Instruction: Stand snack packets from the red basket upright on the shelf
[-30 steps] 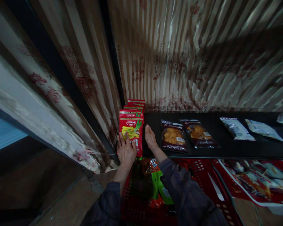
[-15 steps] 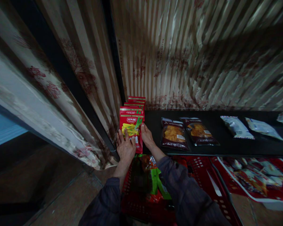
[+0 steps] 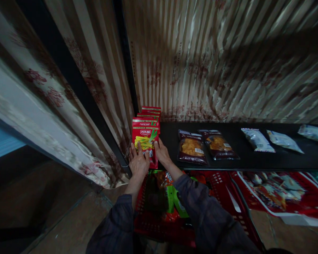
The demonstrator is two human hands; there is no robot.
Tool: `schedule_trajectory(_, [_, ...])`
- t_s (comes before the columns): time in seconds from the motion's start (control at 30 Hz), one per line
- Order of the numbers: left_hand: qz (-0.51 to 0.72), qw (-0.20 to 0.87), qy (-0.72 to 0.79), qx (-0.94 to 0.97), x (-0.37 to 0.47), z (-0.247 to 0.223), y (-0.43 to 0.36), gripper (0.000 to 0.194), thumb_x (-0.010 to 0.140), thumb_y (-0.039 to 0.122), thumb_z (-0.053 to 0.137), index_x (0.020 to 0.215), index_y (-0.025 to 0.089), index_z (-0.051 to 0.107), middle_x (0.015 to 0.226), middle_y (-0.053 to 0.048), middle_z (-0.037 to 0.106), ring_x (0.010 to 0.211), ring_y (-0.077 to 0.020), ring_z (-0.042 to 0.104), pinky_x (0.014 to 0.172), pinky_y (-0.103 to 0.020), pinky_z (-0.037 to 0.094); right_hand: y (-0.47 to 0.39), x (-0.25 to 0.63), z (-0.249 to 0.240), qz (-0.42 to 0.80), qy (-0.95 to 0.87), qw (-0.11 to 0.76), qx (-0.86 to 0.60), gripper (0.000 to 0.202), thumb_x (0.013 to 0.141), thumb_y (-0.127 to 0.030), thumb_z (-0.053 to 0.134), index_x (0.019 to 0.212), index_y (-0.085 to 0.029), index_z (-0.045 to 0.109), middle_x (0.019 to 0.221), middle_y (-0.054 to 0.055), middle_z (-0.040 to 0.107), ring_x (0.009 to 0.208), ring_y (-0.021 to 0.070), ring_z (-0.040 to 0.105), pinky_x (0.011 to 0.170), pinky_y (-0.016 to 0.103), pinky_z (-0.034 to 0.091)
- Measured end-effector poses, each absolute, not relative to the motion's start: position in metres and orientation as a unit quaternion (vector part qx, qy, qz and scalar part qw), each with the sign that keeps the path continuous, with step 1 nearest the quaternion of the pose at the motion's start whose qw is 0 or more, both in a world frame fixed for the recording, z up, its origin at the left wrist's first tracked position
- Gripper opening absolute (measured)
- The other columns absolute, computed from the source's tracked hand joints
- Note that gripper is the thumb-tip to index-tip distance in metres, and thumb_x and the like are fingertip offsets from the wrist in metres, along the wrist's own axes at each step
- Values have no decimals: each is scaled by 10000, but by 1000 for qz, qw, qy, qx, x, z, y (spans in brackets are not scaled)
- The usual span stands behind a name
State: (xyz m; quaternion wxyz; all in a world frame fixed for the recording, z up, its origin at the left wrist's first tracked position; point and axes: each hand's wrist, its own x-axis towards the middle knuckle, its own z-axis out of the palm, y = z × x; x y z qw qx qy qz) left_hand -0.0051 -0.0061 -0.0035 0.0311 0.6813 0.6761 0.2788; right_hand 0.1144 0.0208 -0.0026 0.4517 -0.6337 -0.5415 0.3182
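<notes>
Red food packets (image 3: 145, 131) with yellow strips and green stalks pictured on them lie overlapped in a row at the left end of a black shelf (image 3: 169, 135). My left hand (image 3: 139, 162) lies over the lower left of the front packet with its fingers stretched out and apart. Along that packet's right edge rests my right hand (image 3: 163, 154), fingers extended, thumb side touching the packet. The two hands flank the front packet, and the left one covers part of its lower print.
Two dark-purple snack packs (image 3: 192, 147) and several pale bags (image 3: 258, 139) lie further right on the shelf. Below its front edge is a red basket (image 3: 219, 183) with packaged food, beside another red container (image 3: 278, 211). A black post (image 3: 95, 116) and striped curtain (image 3: 201, 63) border the shelf.
The view has shifted slightly, so the shelf and its goods appear a little higher and further left. Both hands remain at the front red packet.
</notes>
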Motion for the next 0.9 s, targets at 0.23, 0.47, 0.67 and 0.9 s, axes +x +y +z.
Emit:
schedule_trajectory(0.23, [316,-1,650,692,-5,-9,-8,594,960,370,409,1476,74,407,1580,-235,297,1463,-364,286,1160,-532,304,9,119,-1,328,-533,453,-635,500,990,-377,340,1455,-224,443,1390,35,605,1294,195,551,1128,365,381])
schedule_trajectory(0.47, [405,-13,547,732,-5,-14,-9,486,959,311,430,1401,115,479,1550,-188,382,1482,-312,262,1179,-523,306,-2,130,-3,338,-558,447,-611,509,968,-351,430,1439,-162,473,1451,89,547,1339,208,515,1166,358,335])
schedule_trajectory(0.67, [428,5,398,811,12,-21,-33,414,918,116,394,1296,135,562,1459,-160,513,1434,-241,378,1150,-472,399,-29,143,-10,341,-562,451,-603,497,921,-236,465,1411,-170,515,1469,71,531,1373,179,477,1201,344,285])
schedule_trajectory(0.9, [375,77,322,866,30,-30,-78,549,828,29,399,1351,125,532,1391,-148,581,1315,-217,528,1096,-403,481,-78,173,-24,390,-555,462,-571,458,887,-199,469,1327,-216,594,1360,49,633,1282,175,568,1154,377,371])
